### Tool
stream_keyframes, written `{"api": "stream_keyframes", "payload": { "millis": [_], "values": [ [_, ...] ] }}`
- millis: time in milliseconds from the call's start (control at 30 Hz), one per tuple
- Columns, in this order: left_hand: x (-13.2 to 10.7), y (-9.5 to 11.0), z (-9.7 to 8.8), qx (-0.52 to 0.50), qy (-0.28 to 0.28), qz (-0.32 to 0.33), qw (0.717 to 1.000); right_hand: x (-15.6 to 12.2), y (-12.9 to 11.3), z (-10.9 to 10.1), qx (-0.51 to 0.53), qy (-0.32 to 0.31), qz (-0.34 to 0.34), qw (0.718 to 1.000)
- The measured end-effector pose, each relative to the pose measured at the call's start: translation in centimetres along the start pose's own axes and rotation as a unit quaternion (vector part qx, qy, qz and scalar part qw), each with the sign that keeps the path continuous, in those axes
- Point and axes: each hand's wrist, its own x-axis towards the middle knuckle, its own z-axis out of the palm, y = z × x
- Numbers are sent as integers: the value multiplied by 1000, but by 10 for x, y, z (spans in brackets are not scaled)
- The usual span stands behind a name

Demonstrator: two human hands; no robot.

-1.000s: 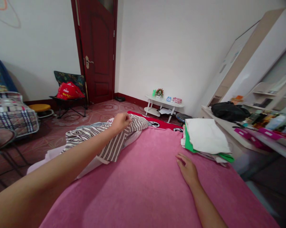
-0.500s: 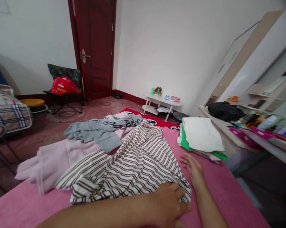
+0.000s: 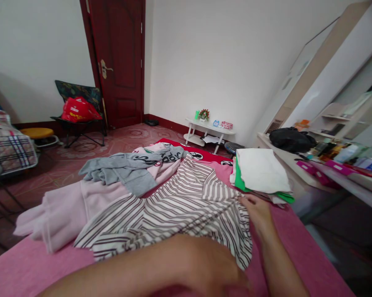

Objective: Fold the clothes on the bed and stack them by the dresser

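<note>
A black-and-white striped garment (image 3: 173, 214) lies spread over the pink bed cover (image 3: 297, 255). My right hand (image 3: 257, 211) pinches its right side and draws the cloth up into a taut fold. At the near edge of the garment is my left hand (image 3: 215, 266), blurred by motion, its fingers pointing down and mostly hidden. A grey garment with dark lettering (image 3: 121, 169) lies rumpled beyond the striped one, partly over pale pink clothing (image 3: 71, 210). Just past my right hand sits a folded stack of white and green cloth (image 3: 263, 171).
A dressing table with a black bag (image 3: 291, 140) and several bottles runs along the right. Beyond the bed stands a small white table (image 3: 210, 126). At the back left, a folding chair holds a red bag (image 3: 80, 110), near a yellow stool (image 3: 37, 133).
My right hand has gone from lying open on the bed to gripping the striped garment's right side, pulling it into a fold. My left hand has shifted slightly toward me.
</note>
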Motion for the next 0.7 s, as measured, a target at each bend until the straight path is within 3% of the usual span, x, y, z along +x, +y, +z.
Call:
{"api": "stream_keyframes", "payload": {
  "millis": [67, 133, 233, 333, 400, 500, 633, 700],
  "values": [
    [-19, 0, -34, -28, 57, -54, 997, 14, 14, -22, 94, 180, 46, 978],
    [-35, -11, -57, -34, 131, -121, 983, 23, 27, -38, 175, 297, 56, 937],
    [-52, -44, -65, -38, 194, -221, 955, 24, 28, -48, 193, 337, -1, 922],
    [-62, -79, -54, -59, 158, -291, 942, 12, 0, -43, 142, 246, -55, 957],
    [-62, -94, -41, -61, 108, -303, 945, 0, -28, -36, 116, 113, -45, 986],
    [-54, -101, -22, -13, 69, -333, 940, -16, -63, -28, 85, -62, 5, 994],
    [-43, -106, -14, 12, 90, -369, 925, -26, -81, -30, 46, -116, 23, 992],
    [-50, -115, -22, 18, 165, -393, 904, -26, -82, -34, 28, -131, 24, 991]
  ]
}}
